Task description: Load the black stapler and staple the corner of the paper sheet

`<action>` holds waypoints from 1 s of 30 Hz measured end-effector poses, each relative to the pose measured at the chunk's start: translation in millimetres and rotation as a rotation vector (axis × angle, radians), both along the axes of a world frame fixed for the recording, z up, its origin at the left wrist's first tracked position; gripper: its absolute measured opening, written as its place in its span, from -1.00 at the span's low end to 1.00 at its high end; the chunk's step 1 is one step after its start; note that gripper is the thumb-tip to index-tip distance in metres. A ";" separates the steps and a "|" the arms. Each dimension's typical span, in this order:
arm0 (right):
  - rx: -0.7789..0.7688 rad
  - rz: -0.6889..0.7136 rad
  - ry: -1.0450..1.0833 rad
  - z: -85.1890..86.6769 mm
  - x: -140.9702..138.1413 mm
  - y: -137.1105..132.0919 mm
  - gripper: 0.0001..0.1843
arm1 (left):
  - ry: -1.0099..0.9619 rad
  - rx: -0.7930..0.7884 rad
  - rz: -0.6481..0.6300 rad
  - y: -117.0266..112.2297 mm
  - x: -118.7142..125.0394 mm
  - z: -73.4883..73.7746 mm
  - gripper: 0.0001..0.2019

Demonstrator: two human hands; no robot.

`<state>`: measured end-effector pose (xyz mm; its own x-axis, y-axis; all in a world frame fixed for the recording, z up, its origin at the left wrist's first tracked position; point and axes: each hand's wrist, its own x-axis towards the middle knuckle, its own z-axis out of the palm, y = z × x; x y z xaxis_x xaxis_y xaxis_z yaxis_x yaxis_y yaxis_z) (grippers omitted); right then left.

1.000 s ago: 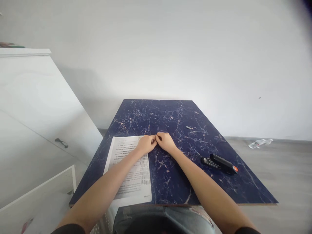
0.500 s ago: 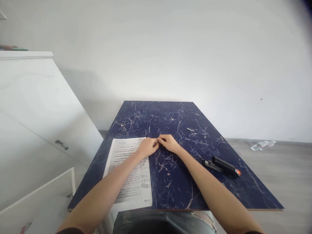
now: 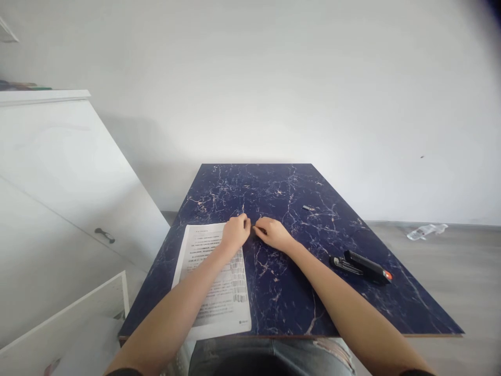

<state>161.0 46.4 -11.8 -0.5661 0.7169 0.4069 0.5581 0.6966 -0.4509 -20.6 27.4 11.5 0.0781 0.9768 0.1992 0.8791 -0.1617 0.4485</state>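
A printed white paper sheet [image 3: 213, 282] lies on the left part of a dark blue marbled table [image 3: 282, 292]. My left hand [image 3: 236, 232] rests on the paper's far right corner with its fingers curled closed. Beside it my right hand [image 3: 272, 233] is pinched shut on something too small to make out, its fingertips almost touching the left hand. A black stapler [image 3: 362, 266] with an orange end lies open on the table to the right of my right forearm.
A small dark metal piece [image 3: 309, 208] lies further back on the table. A white cabinet [image 3: 58, 177] with a dark handle stands at the left, and an open white drawer [image 3: 70, 324] below it. A plastic bottle [image 3: 426, 231] lies on the grey floor at the right.
Both hands stay together at the paper's corner with only slight finger shifts. The view has drifted a little, so the table sits slightly further right.
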 end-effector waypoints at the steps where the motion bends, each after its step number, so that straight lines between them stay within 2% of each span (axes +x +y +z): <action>1: 0.052 0.041 -0.035 3.9 -3.2 -5.8 -0.67 | -0.019 0.013 0.051 0.4 -3.9 7.8 -0.69; 3: 0.112 0.180 -0.091 11.8 -11.1 -18.7 -0.70 | -0.063 0.040 0.116 1.5 -14.8 28.0 -0.68; 7: 0.116 0.508 -0.198 20.1 -25.0 -36.3 -0.60 | -0.144 0.130 0.135 5.5 -45.4 71.9 -0.69; 9: 0.092 0.549 -0.239 19.8 -25.4 -35.7 -0.58 | -0.158 0.153 0.149 8.7 -60.8 85.5 -0.69; 11: 0.057 0.512 -0.240 19.3 -18.3 -29.2 -0.60 | -0.155 0.144 0.180 13.1 -73.3 89.0 -0.69; 14: -0.001 0.438 -0.210 22.5 6.6 -15.2 -0.65 | -0.088 0.123 0.249 21.1 -83.4 75.1 -0.71; 17: -0.063 0.366 -0.205 28.2 39.0 -2.9 -0.72 | 0.023 0.080 0.286 27.6 -81.6 45.2 -0.75; 20: -0.086 0.221 -0.184 29.1 63.4 6.4 -0.76 | 0.111 -0.018 0.233 29.3 -69.7 13.2 -0.80; 22: -0.073 0.131 -0.166 25.6 70.9 11.6 -0.76 | 0.167 -0.041 0.177 28.2 -59.6 -2.1 -0.70; 25: -0.047 0.075 -0.136 17.5 71.4 17.0 -0.77 | 0.217 -0.047 0.077 25.9 -48.1 -12.0 -0.72; 30: -0.038 0.039 -0.074 10.8 64.6 18.5 -0.80 | 0.219 -0.034 0.121 26.5 -47.3 -12.3 -0.70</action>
